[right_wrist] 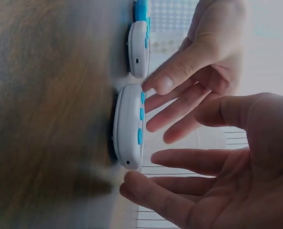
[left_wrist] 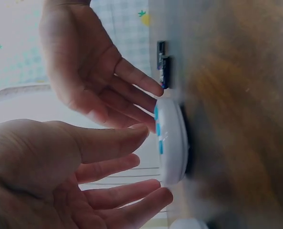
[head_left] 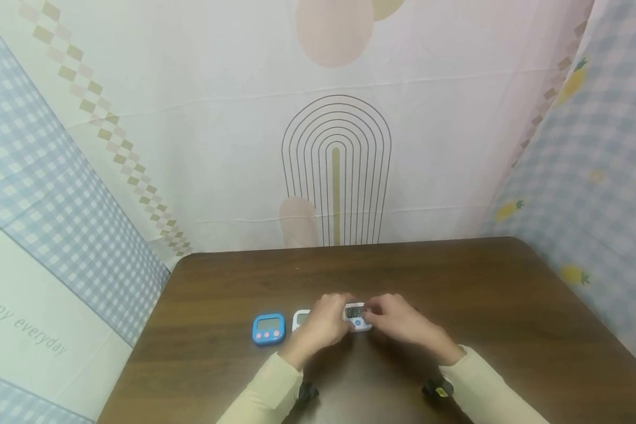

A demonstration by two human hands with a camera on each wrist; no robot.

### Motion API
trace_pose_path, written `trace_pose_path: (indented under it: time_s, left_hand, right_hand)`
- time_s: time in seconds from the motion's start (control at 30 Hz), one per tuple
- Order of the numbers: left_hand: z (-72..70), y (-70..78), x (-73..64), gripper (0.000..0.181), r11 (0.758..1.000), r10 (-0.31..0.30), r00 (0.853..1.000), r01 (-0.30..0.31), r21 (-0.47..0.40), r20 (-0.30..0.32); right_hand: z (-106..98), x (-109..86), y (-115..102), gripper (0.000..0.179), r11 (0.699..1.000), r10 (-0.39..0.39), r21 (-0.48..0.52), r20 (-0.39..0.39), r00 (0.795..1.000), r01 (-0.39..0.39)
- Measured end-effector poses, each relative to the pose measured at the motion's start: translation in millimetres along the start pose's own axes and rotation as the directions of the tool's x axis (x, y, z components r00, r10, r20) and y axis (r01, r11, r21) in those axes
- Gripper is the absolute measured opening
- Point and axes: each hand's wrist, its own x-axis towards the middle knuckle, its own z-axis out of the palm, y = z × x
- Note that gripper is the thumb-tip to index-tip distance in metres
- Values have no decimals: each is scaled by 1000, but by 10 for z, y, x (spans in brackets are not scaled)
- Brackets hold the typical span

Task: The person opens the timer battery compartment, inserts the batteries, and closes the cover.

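A white digital timer (head_left: pixel 357 323) with blue buttons and a lit display lies face up on the table between the two hands. My left hand (head_left: pixel 323 321) is at its left side; in the left wrist view the thumb (left_wrist: pixel 115 143) reaches over its face, and the other fingers lie loosely extended by its far edge. From the right, my right hand (head_left: pixel 400 318) comes close, with fingertips (right_wrist: pixel 132 183) right by the timer's far end and the fingers loosely spread. The timer sits flat in the right wrist view, neither hand curled round it.
Left of the hands, a second white timer (head_left: pixel 299 318) is partly hidden by the left hand. Beside it lies a blue timer (head_left: pixel 268 330) with pink buttons. Two small dark batteries (left_wrist: pixel 163 67) lie beyond the middle timer. Patterned cloths hang around the wooden table (head_left: pixel 217 377).
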Motion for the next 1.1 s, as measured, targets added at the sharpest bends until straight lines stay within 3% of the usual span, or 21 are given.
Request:
trace_pose_path:
  time_s: [0.37,0.53,0.7,0.9,1.1]
  left_hand:
    - [-217,-128,-25,46,997,-11,999,9,71,30]
    - [-321,-196,-56,55,994,-31,997,23,106,73]
    - [-376,-266,-83,66,980,-41,992,17,196,121]
    - [-378,-315,-103,72,957,-38,988,-8,290,150]
    - [-373,-308,-124,71,949,-50,986,-3,314,161]
  right_hand:
    - [-33,21,66,34,989,-150,6,-65,987,151]
    - [-32,26,71,33,987,-153,38,-58,986,156]
    - [-33,35,74,33,987,-153,37,-55,987,155]
    - [-30,39,90,32,986,-161,39,-65,985,164]
    - [-28,55,114,32,984,-172,32,-76,982,175]
